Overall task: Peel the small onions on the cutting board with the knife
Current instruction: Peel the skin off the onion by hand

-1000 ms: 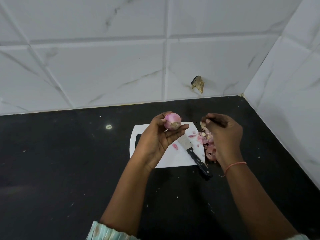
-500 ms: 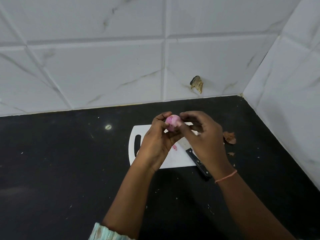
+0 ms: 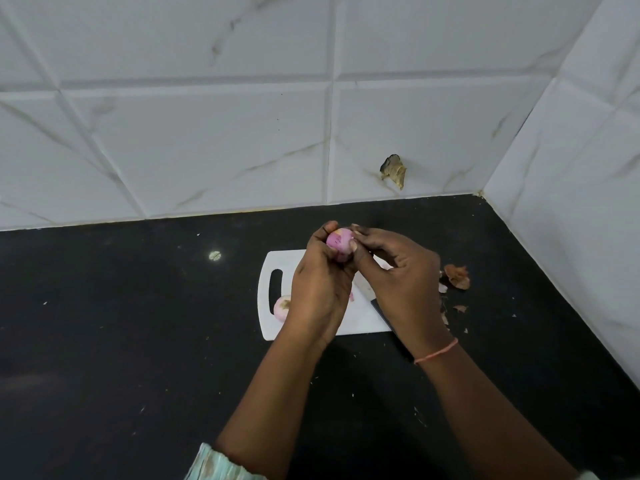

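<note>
Dim, even light; small glare spot on black countertop left of cutting board. Soft focus; tile lines bow toward edges.

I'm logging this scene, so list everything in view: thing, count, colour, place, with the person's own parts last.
held onion: 1, pink, between both hands above the board
second onion: 1, pale pink, on the board's left edge, partly hidden by the left hand
cutting board: 1, white, on the counter
knife: 1, dark handle, lying on the board, mostly hidden under the right hand
peel scraps: several, brown, on the counter right of the board
counter: 1, black
wall tiles: white, marbled
left hand: grips the held onion
right hand: fingertips pinch at the held onion
wrist thread: 1, orange, right wrist
</note>
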The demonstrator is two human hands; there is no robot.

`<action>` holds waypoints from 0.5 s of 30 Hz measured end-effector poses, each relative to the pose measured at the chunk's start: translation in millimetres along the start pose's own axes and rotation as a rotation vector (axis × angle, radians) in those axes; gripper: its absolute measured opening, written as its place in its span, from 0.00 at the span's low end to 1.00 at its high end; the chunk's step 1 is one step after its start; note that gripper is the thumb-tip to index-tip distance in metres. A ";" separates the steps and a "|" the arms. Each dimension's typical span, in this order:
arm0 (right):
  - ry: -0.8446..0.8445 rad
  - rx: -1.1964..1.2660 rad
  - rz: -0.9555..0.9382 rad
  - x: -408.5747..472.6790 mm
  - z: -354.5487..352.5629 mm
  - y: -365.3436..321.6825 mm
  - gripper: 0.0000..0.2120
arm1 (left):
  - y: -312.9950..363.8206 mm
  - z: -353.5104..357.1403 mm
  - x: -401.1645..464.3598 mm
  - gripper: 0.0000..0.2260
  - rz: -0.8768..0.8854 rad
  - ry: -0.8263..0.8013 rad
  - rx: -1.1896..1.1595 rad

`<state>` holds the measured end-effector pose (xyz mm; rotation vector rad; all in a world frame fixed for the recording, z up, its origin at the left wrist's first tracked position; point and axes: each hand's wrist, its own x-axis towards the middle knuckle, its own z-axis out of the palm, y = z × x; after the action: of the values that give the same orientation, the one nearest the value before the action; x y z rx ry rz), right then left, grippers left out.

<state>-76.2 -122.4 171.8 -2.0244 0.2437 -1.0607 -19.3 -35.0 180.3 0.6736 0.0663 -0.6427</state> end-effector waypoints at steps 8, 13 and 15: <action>0.038 0.006 0.022 0.7 -1.1 1.5 0.05 | 1.4 2.6 -3.0 0.13 0.069 -0.059 0.039; -0.019 0.098 0.102 -3.6 3.3 -5.7 0.09 | -0.4 2.3 -3.4 0.12 0.103 -0.078 0.058; -0.007 0.082 0.094 -3.8 3.9 -4.4 0.08 | -1.7 1.8 -3.7 0.11 0.133 -0.072 0.088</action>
<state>-76.5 -115.4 171.6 -1.9242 0.2848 -0.9898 -23.5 -35.1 181.7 0.7327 -0.0738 -0.5442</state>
